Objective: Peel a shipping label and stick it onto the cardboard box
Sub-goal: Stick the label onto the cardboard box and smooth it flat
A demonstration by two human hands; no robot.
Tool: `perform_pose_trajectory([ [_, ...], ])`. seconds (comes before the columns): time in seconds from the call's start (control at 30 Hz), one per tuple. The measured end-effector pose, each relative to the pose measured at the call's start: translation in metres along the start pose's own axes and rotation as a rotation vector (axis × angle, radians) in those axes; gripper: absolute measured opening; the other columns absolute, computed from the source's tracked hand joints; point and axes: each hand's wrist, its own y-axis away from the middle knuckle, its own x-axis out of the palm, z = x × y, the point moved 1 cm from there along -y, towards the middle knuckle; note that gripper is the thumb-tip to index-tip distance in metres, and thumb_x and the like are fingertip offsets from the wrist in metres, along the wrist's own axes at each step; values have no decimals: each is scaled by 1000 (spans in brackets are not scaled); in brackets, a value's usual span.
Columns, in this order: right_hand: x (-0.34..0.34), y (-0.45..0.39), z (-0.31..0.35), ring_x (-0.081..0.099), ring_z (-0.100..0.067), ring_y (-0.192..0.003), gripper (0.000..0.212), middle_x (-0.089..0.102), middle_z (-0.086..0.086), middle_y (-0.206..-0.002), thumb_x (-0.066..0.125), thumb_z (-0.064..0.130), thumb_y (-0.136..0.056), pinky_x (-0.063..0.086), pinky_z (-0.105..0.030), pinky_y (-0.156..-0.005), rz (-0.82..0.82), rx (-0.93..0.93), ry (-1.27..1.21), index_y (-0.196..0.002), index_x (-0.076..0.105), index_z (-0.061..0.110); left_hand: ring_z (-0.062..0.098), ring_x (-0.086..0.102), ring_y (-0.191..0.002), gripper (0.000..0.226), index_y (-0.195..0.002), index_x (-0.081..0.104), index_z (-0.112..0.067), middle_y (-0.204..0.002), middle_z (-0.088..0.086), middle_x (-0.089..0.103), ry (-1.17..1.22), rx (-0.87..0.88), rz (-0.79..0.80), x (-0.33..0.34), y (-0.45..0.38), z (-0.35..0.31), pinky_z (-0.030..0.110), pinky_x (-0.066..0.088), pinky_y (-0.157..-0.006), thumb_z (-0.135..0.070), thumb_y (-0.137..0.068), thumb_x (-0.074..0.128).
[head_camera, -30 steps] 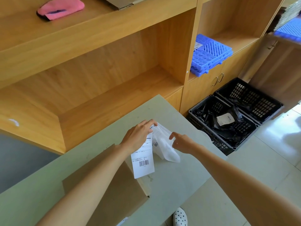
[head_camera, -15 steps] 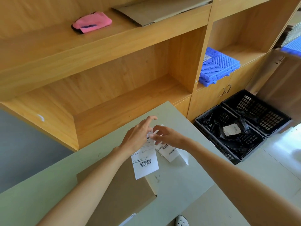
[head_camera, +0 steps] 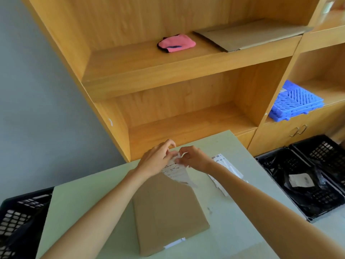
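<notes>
A brown cardboard box (head_camera: pixel 168 208) lies flat on the pale green table (head_camera: pixel 78 206), between my forearms. A white shipping label (head_camera: pixel 177 171) with printed text hangs over the box's far edge. My left hand (head_camera: pixel 155 161) and my right hand (head_camera: pixel 194 159) both pinch the label's top edge, fingertips almost touching. A second strip of white label paper (head_camera: pixel 225 165) lies on the table to the right, partly hidden behind my right forearm.
A wooden shelf unit (head_camera: pixel 186 113) stands right behind the table, holding a pink cloth (head_camera: pixel 176 43), flat cardboard (head_camera: pixel 248 34) and blue plastic grids (head_camera: pixel 296 100). Black crates (head_camera: pixel 306 184) sit on the floor at right; another black crate (head_camera: pixel 18 217) stands at left.
My right hand has left the other label paper on the table and moved left to join my left hand on the label's top edge. The view swung left and up.
</notes>
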Motion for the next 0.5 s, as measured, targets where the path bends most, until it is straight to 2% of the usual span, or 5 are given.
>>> perform_pose_trajectory([
  [0.1, 17, -4, 19, 50, -15, -59, 22, 61, -4, -64, 68, 24, -89, 38, -27, -64, 2, -20, 6, -85, 59, 5, 18, 65, -79, 50, -100, 52, -32, -93, -11, 66, -23, -142, 45, -12, 18, 29, 38, 53, -70, -74, -86, 28],
  [0.17, 27, -9, 26, 49, -11, -52, 25, 58, 0, -60, 66, 26, -91, 38, -27, -61, 5, -21, -22, -76, 52, 12, 22, 62, -70, 59, -93, 54, -24, -87, -5, 67, 85, -231, 43, -17, 31, 49, 37, 48, -63, -76, -81, 30],
  [0.23, 37, -13, 32, 51, -10, -50, 29, 59, 1, -63, 62, 30, -93, 41, -26, -57, -2, -12, -57, -70, 51, 16, 24, 59, -69, 63, -89, 57, -17, -80, -2, 65, 249, -307, 0, -20, 43, 66, 34, 40, -65, -76, -79, 38],
  [0.37, 57, -18, 35, 55, -10, -49, 30, 65, -6, -77, 60, 34, -94, 42, -15, -43, -24, 44, -61, -88, 65, 5, 22, 70, -79, 46, -94, 61, -9, -87, 3, 68, 481, -396, 0, -12, 59, 92, 44, 54, -83, -55, -87, 61],
  [0.5, 77, -21, 21, 57, -2, -36, 27, 67, -12, -79, 70, 30, -88, 39, -12, -34, -26, 102, -97, -83, 60, 6, 25, 71, -78, 37, -87, 58, -17, -94, 1, 69, 386, -408, 15, 8, 67, 105, 39, 53, -76, -54, -89, 61],
])
